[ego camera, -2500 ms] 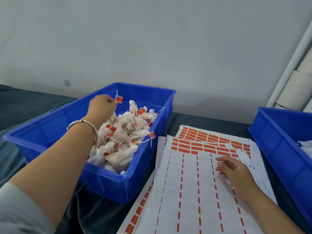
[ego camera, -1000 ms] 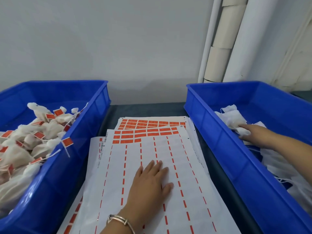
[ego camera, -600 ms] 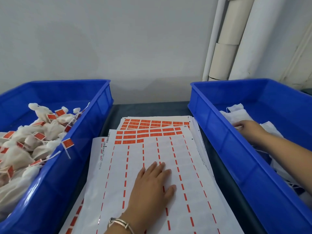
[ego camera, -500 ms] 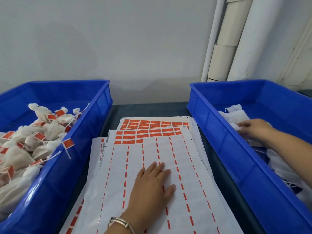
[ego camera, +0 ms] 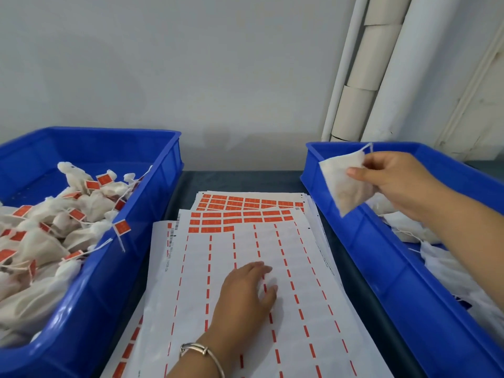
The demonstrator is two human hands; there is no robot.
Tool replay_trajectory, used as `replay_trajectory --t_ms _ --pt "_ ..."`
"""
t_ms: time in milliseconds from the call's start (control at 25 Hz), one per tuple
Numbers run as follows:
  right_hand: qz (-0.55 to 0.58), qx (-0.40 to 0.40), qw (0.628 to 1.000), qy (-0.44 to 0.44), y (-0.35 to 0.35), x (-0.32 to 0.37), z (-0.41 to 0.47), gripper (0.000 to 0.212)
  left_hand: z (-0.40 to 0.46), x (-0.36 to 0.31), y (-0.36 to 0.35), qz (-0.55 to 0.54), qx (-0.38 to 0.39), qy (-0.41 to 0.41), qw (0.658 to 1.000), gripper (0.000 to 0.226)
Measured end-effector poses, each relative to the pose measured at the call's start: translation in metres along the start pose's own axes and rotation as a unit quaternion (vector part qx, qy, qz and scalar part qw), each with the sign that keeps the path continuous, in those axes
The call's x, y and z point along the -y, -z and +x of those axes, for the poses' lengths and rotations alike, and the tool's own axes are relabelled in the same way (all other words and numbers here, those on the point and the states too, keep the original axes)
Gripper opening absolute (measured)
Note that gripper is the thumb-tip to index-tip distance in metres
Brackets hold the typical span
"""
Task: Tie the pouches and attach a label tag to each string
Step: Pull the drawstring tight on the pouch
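Right hand: right hand (ego camera: 401, 184) pinches a flat white fabric pouch (ego camera: 345, 184) above the right blue plastic bin (ego camera: 381, 263).
Left hand: left hand (ego camera: 245, 298), fingers loosely together, rests on the near white label sheet with orange tags (ego camera: 245, 222).
Left bin: left blue plastic bin (ego camera: 109, 282) holds tied, tagged pouches (ego camera: 68, 222).

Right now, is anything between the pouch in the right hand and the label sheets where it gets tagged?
Nothing visible blocks it. The right hand holds the pouch above the right bin's near-left wall, already higher than the rim. The label sheets lie open beside it; only the left hand rests on them.
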State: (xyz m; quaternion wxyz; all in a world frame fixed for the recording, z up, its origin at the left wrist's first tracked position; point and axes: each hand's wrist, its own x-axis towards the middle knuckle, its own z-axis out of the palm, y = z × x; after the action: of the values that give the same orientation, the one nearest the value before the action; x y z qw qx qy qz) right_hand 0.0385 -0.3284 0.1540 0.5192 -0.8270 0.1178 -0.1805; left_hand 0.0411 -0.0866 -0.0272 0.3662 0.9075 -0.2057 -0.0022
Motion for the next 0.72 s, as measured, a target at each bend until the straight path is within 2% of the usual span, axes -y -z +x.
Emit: replay_trajectory --t_ms 80,160,240,320,400,520,600,720 --pt "-0.004 0.034 0.999 0.021 -0.031 0.015 -0.012 0.006 0.003 -0.006 0.013 -0.130 -0.023 0.039 0.991 0.033" --pt "-0.038 0.089 0.995 0.019 -0.069 0.018 -0.024 0.008 0.005 -0.009 0.027 -0.238 -0.072 0.059 0.967 0.049" --pt "-0.096 0.161 0.982 0.001 -0.111 0.010 -0.037 0.013 0.004 -0.011 0.038 -0.279 -0.136 0.057 0.949 0.068" --pt "-0.133 0.201 0.970 -0.025 -0.150 -0.006 -0.049 0.019 0.005 -0.012 0.045 -0.289 -0.173 0.059 0.940 0.072" --pt "-0.107 0.209 0.970 -0.063 -0.177 -0.023 -0.058 0.024 0.008 -0.009 0.046 -0.271 -0.197 0.065 0.940 0.064" --pt "-0.049 0.199 0.977 -0.052 -0.191 -0.037 -0.070 0.028 0.014 -0.003 0.047 -0.237 -0.200 0.079 0.947 0.017" --pt "-0.017 0.170 0.985 -0.028 -0.186 -0.043 -0.074 0.025 0.015 0.000 0.046 -0.237 -0.193 0.084 0.948 0.018" --pt "0.116 0.164 0.979 -0.025 -0.176 -0.055 -0.076 0.022 0.015 0.000 0.046 -0.271 -0.192 0.098 0.938 0.022"
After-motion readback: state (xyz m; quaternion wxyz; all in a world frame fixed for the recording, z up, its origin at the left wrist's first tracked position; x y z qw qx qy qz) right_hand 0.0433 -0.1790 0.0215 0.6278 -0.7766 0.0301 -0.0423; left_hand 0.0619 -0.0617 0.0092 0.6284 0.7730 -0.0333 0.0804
